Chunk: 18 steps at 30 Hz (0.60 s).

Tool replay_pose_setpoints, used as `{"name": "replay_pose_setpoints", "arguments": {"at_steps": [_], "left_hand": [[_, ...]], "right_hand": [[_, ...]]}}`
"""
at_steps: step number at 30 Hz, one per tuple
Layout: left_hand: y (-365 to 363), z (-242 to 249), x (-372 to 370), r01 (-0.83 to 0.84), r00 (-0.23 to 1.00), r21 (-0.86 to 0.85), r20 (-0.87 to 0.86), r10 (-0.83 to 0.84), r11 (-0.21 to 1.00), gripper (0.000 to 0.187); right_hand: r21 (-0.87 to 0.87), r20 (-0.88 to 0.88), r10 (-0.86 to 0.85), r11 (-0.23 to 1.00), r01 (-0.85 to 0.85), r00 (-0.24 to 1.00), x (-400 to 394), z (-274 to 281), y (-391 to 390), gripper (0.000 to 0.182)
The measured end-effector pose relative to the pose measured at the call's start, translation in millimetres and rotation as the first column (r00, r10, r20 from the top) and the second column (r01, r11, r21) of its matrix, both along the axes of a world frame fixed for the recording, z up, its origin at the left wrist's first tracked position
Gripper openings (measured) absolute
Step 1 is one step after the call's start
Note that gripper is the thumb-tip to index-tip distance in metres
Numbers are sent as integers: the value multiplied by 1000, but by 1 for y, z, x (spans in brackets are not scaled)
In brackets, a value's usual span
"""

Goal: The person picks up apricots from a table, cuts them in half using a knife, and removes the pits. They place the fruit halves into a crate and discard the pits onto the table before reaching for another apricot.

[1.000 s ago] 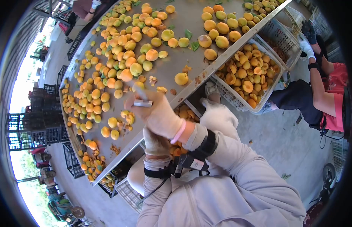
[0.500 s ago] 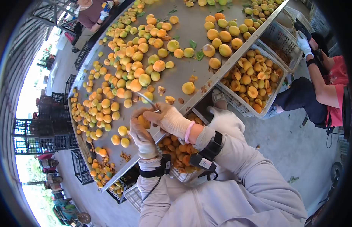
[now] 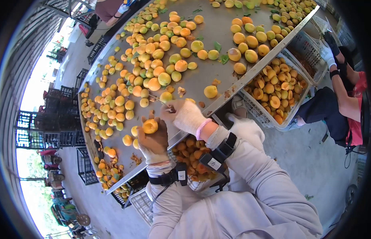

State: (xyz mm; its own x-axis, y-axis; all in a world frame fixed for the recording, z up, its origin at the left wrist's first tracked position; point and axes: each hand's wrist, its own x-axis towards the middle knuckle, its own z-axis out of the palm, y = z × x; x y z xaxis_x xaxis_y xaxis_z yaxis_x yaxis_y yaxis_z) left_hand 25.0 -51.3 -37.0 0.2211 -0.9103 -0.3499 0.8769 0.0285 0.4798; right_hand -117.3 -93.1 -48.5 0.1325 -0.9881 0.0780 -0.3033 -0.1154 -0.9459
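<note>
My gloved left hand (image 3: 154,140) holds an orange apricot (image 3: 150,126) cut side up over the near edge of the metal table (image 3: 211,73). Just to its right, my gloved right hand (image 3: 184,115) grips a small knife (image 3: 163,102) whose thin blade points up and left toward the fruit pile. Both hands hover over the table edge, close together. Below them a white crate (image 3: 192,153) of cut apricot halves sits under the table.
Many whole yellow, orange and green apricots (image 3: 153,59) cover the table, with scattered pits and leaves. A white crate of halved apricots (image 3: 275,89) stands at right beside a seated person in red (image 3: 351,103). Another person (image 3: 109,6) works at the far end. Black crates stand at left.
My left hand has turned so the apricot's cut face shows up. My right hand with the knife has drawn slightly right, away from the fruit. The view has shifted a little.
</note>
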Motion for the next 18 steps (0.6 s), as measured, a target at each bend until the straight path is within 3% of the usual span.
{"name": "replay_pose_setpoints", "arguments": {"at_steps": [1,3,4,5,6,8,9,10,12,14,16,18], "left_hand": [[7,-11,17,136,991,-105,1,-137,985,37],[21,-7,25,137,972,19,192,-138,990,35],[29,-4,26,129,948,78,281,-146,989,35],[40,2,23,142,906,152,378,-190,978,35],[52,0,22,224,823,168,494,-279,960,34],[67,-4,16,380,584,232,690,-427,895,32],[64,12,-2,304,145,365,895,-421,880,29],[54,18,-11,323,7,306,945,-326,896,28],[29,24,-29,386,-248,187,964,-93,903,27],[-7,14,-45,452,-439,273,897,-55,849,28],[-38,7,-69,469,-605,397,796,-41,789,30],[-62,-37,-76,523,-684,253,695,223,814,29]], "right_hand": [[38,121,-70,997,66,990,-6,-5,-4,19],[144,340,-220,973,181,914,-32,19,-1,19],[272,496,-306,943,190,813,-45,26,-2,20],[265,628,-343,938,222,699,-55,19,-8,22],[388,628,-446,890,241,638,-74,36,-4,21],[442,711,-498,865,236,496,-102,33,-2,19],[453,759,-504,864,222,414,-113,28,-3,19],[462,798,-506,862,208,328,-121,23,-3,19],[437,817,-499,863,253,288,-131,20,-2,17],[445,823,-514,848,289,242,-137,23,1,17],[448,832,-512,847,287,211,-141,24,2,17],[473,833,-524,841,263,179,-142,26,2,17]]}}
